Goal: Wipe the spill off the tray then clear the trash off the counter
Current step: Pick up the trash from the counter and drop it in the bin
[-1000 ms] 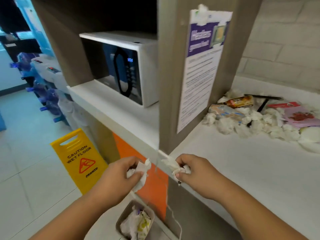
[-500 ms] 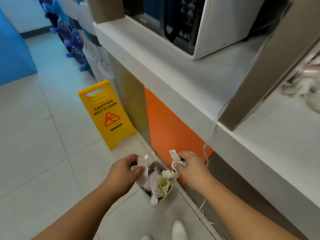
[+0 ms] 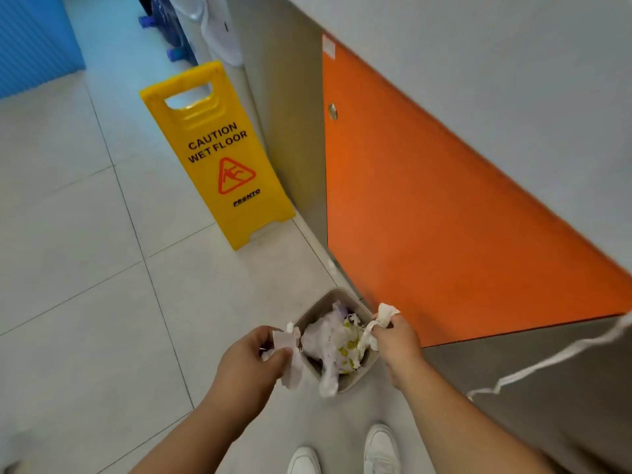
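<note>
A small beige trash bin (image 3: 316,311) stands on the floor by the counter base, stuffed with crumpled white tissues and a wrapper (image 3: 337,340). My left hand (image 3: 254,357) holds a crumpled white tissue (image 3: 290,354) at the bin's left rim. My right hand (image 3: 395,340) pinches another crumpled tissue (image 3: 384,314) over the bin's right rim. The countertop's trash pile and the tray are out of view.
A yellow "Caution wet floor" sign (image 3: 219,155) stands on the tiled floor left of the counter. An orange cabinet door (image 3: 427,206) is right behind the bin. A white cord (image 3: 547,360) hangs at the right. My white shoes (image 3: 342,453) are just below the bin.
My view has tilted down from the counter to the floor. Both hands, each still holding a tissue, have dropped from counter-edge height to the rim of the trash bin.
</note>
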Motion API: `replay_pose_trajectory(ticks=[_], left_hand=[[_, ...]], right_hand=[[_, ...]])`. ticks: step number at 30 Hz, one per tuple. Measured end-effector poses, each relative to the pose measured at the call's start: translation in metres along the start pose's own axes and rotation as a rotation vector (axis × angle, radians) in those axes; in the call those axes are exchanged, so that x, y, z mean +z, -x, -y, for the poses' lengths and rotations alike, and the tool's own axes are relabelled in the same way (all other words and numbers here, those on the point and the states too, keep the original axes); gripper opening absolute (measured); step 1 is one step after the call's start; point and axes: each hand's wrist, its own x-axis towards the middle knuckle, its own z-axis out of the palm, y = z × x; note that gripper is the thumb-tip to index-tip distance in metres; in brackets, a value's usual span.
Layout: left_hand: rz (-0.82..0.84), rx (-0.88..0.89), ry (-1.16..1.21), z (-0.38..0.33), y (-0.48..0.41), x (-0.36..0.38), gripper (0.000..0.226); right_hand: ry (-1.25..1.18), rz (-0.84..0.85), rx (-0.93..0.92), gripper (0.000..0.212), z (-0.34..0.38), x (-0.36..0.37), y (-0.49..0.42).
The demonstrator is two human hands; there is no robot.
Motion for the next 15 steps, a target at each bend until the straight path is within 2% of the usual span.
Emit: replay_pose_trajectory(ticks=[5,9,10,12,14,15], left_hand=[[-0.027,-0.042,0.053,0.024,-0.029,0.023,0.015],[-0.010,-0.086,0.142,0.034,-0.051,0.041,0.015],[-0.008,-0.094,0.166,0.036,-0.056,0.046,0.015],[-0.009,-0.107,0.201,0.037,-0.064,0.056,0.011],[0.001,-0.113,0.233,0.037,-0.069,0.066,0.008],[0.013,-0.122,0.251,0.037,-0.071,0.070,0.008]], right_hand=[[0.034,0.066,0.075,0.043,-0.033,0.018,-0.036],[-0.013,0.081,0.011,0.022,-0.034,0.027,-0.036],[-0.023,0.158,0.001,0.015,-0.031,0.029,-0.030],[-0.063,0.429,0.027,0.012,-0.024,0.030,-0.014],[-0.147,0.668,0.103,0.018,-0.021,0.032,0.001],[-0.191,0.723,0.129,0.022,-0.023,0.033,0.004]])
